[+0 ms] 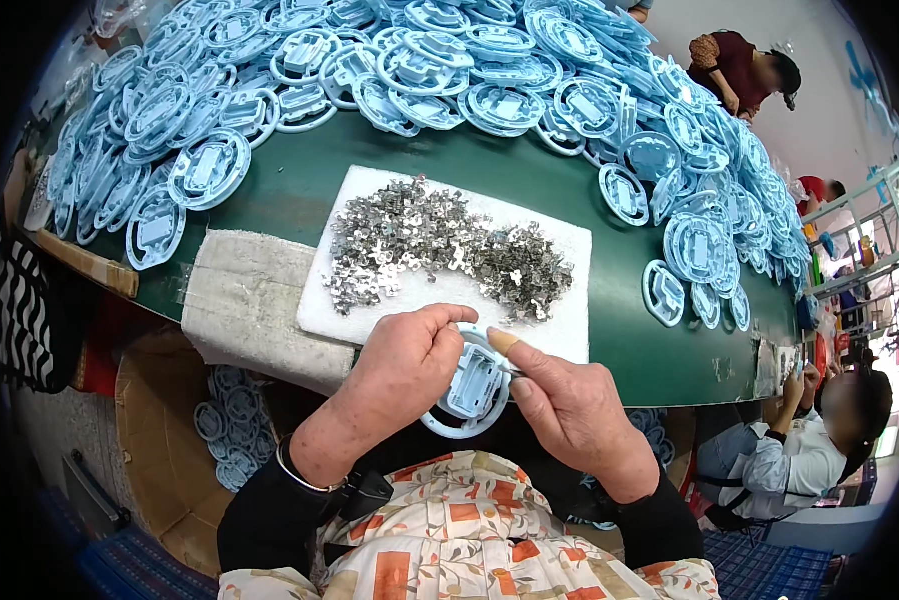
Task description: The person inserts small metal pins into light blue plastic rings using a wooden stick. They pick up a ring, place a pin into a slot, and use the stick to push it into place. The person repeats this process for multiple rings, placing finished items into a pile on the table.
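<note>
My left hand (404,365) is closed round the left side of a light-blue round plastic part (472,388), with an outer ring and a raised rectangular housing in its middle. It is tilted up just off the near table edge. My right hand (584,405) grips its right rim between thumb and index finger, and a tan cover sits on that index fingertip. A small silvery bit shows between them, too small to make out. Just beyond my hands, a heap of small metal clips (439,240) lies on a white foam board (559,335).
Piles of similar light-blue parts (499,100) cover the far and side portions of the green table (279,200). A cloth-wrapped block (259,300) lies beside the board. Below left stands a cardboard box (159,440) holding more parts. Another person (789,440) sits at the right.
</note>
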`<action>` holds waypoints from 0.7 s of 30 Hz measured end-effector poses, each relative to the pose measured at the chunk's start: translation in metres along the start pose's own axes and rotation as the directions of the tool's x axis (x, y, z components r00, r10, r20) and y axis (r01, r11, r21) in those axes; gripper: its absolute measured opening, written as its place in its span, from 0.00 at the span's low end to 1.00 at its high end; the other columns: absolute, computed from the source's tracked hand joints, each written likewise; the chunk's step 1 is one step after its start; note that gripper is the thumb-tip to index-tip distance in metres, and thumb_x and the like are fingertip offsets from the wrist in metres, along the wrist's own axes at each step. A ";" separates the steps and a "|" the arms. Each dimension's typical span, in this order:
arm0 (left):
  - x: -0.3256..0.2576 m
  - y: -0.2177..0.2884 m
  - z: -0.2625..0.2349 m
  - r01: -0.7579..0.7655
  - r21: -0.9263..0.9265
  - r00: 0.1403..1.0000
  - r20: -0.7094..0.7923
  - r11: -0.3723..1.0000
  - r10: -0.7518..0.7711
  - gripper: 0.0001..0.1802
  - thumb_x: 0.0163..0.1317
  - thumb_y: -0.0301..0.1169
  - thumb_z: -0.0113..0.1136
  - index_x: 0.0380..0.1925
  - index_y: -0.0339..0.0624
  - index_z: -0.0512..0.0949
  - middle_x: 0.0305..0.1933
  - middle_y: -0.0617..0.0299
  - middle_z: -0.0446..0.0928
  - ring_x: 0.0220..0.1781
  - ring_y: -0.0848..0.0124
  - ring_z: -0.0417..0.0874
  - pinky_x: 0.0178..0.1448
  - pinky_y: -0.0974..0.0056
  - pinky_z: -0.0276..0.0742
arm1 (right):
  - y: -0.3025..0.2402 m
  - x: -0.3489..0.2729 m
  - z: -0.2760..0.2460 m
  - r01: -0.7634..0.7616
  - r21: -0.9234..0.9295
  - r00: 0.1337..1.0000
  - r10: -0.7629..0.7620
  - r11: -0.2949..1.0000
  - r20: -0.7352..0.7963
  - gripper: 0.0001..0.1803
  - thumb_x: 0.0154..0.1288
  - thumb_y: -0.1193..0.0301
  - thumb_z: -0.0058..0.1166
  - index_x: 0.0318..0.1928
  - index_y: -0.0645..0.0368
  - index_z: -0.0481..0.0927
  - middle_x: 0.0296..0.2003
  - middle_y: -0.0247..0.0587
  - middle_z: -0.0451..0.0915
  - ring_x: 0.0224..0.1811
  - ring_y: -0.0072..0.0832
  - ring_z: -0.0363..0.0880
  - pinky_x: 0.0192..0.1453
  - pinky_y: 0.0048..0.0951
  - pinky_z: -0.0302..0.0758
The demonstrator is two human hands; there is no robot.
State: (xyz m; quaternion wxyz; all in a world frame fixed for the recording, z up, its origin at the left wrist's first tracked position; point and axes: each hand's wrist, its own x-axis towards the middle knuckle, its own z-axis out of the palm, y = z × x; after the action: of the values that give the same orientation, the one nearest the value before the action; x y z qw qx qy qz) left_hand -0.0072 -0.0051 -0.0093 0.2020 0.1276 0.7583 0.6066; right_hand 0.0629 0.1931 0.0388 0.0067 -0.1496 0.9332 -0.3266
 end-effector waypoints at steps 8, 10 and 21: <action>0.000 -0.002 0.000 0.002 0.003 1.000 -0.006 1.000 -0.002 0.17 0.71 0.26 0.49 0.53 0.30 0.82 0.20 0.71 0.72 0.23 0.83 0.68 0.27 0.70 0.67 | 0.003 -0.001 -0.004 -0.061 -0.129 0.997 0.066 0.990 0.031 0.19 0.71 0.70 0.55 0.61 0.48 0.77 0.32 0.43 0.85 0.28 0.44 0.85 0.29 0.43 0.78; 0.000 -0.002 0.000 -0.003 0.011 1.000 -0.009 1.000 0.003 0.17 0.71 0.26 0.49 0.53 0.30 0.82 0.20 0.71 0.71 0.23 0.83 0.67 0.27 0.71 0.66 | -0.001 -0.001 -0.005 -0.011 -0.234 1.000 0.015 0.972 0.017 0.22 0.66 0.73 0.60 0.60 0.46 0.80 0.26 0.38 0.81 0.25 0.40 0.83 0.27 0.38 0.77; -0.001 0.001 -0.001 0.006 0.015 1.000 -0.009 1.000 -0.006 0.17 0.72 0.27 0.48 0.52 0.30 0.82 0.19 0.71 0.71 0.22 0.83 0.67 0.26 0.70 0.66 | -0.015 0.004 -0.011 0.082 -0.498 0.991 -0.018 0.863 0.132 0.27 0.57 0.74 0.62 0.60 0.47 0.82 0.19 0.30 0.74 0.20 0.30 0.79 0.22 0.35 0.74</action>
State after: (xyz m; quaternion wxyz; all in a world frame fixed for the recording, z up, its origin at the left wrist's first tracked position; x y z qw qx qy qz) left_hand -0.0065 -0.0060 -0.0083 0.1994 0.1239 0.7642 0.6007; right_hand 0.0617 0.1881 0.0570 0.0165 -0.1902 0.9796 -0.0629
